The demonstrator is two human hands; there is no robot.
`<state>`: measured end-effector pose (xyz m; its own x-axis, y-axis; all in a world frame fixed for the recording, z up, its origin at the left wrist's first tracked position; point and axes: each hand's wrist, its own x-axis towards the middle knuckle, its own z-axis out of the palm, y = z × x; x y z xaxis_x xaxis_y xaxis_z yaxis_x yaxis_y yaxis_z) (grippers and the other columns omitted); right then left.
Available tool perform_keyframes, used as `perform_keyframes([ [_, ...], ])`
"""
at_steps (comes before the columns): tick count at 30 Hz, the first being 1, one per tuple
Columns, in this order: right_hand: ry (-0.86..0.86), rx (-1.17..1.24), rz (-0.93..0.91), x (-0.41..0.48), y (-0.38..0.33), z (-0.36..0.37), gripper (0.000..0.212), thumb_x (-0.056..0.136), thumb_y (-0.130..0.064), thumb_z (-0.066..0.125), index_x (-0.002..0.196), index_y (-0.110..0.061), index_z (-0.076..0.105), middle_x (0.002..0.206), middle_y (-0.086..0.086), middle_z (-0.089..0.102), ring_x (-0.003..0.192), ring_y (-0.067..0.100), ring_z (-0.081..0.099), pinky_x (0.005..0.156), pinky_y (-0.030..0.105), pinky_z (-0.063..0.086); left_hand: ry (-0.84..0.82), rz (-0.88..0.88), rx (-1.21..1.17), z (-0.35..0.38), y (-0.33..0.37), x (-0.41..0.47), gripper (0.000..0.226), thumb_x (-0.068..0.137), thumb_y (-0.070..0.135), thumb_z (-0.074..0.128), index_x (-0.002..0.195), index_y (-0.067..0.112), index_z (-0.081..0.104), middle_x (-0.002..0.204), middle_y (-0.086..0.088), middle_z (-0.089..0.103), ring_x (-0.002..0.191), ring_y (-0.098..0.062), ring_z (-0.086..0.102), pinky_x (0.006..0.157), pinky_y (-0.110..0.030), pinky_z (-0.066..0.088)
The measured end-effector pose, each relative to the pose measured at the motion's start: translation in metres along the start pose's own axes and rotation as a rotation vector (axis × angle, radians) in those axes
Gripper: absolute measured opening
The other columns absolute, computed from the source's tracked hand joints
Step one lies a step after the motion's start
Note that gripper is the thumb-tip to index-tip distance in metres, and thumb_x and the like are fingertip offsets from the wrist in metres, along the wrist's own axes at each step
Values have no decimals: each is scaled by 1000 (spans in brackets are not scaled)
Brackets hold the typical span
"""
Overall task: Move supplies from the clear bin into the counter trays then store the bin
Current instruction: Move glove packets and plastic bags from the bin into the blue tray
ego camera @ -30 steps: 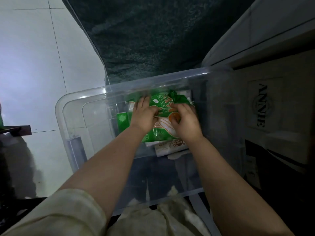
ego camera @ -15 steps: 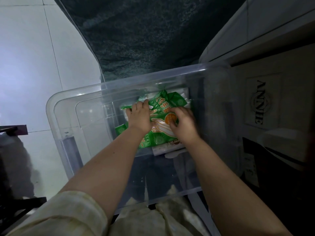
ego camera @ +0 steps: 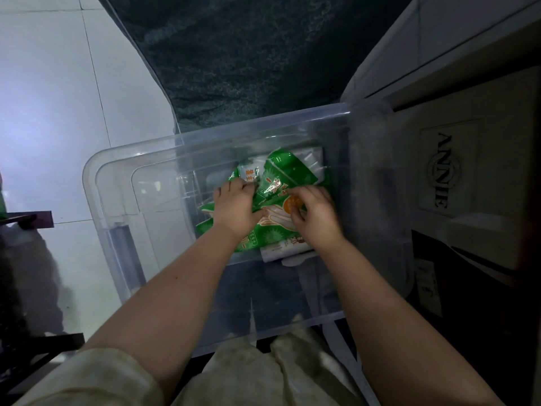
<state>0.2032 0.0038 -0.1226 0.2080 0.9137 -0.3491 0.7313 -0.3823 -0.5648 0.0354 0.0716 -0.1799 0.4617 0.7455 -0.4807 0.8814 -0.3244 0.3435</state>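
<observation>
Both hands have bunched the green packets (ego camera: pixel 281 183) higher than a second ago. The left hand (ego camera: pixel 235 208) grips their left side with its fingers curled, and the right hand (ego camera: pixel 317 218) clutches the right side (fingertips by an orange circle). The green packets lie over white packets (ego camera: pixel 282 252) in the clear bin (ego camera: pixel 96 183), toward its far wall.

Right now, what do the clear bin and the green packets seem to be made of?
The clear bin: hard plastic, transparent and glossy; the floor tiles show through its walls. The green packets: probably thin plastic film, shiny and printed; it creases where the left hand and right hand grip it.
</observation>
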Motion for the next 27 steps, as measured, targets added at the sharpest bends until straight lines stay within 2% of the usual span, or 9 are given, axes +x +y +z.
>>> perform_keyframes([
  [2,-24,-8,-24,-3,-3,-4,33,75,0,65,107,-6,67,103,13,65,98,32,55,84,44,48,-13,43,29,-3,3,-2,65,75,50,72,127,14,56,119,-13,56,112,-33,47,94,-45,34],
  [6,-23,-32,-78,-11,-16,-19,32,75,3,65,107,-2,67,102,17,65,97,36,56,84,46,48,-71,45,19,-19,15,-12,54,79,37,72,126,15,55,120,-12,61,112,-34,53,94,-43,39],
  [11,43,-104,-165,-32,-45,-53,33,70,0,69,103,-5,68,99,14,66,96,37,58,80,48,49,-65,76,12,-57,29,-38,36,78,22,71,112,15,59,108,-10,65,104,-30,57,88,-39,41],
  [15,121,-133,-255,-45,-76,-89,30,72,-6,68,102,-7,68,99,12,66,95,36,59,78,45,48,14,96,5,-103,42,-61,42,75,13,69,117,13,61,108,-14,67,102,-33,58,82,-37,43],
  [19,135,-189,-294,-64,-106,-130,25,76,-10,66,101,-8,68,102,11,66,98,36,58,79,44,47,140,57,2,-153,53,-89,54,74,15,71,124,14,53,97,-18,67,88,-38,62,70,-36,45],
  [21,159,-221,-293,-75,-119,-149,24,77,-11,66,100,-9,68,102,11,66,99,35,58,80,44,46,194,50,-8,-176,56,-105,52,71,15,74,119,14,52,92,-18,67,80,-38,62,63,-35,42],
  [24,208,-258,-276,-95,-133,-167,26,77,-9,67,103,-8,68,104,10,65,101,34,57,83,46,46,238,115,12,-203,59,-127,45,70,18,76,111,14,57,90,-19,66,80,-39,62,62,-33,35],
  [27,288,-273,-213,-122,-144,-170,27,77,-9,68,104,-9,68,106,9,65,102,33,57,83,45,45,286,236,33,-220,61,-146,43,73,24,76,113,19,59,93,-14,68,83,-36,62,65,-34,43],
])
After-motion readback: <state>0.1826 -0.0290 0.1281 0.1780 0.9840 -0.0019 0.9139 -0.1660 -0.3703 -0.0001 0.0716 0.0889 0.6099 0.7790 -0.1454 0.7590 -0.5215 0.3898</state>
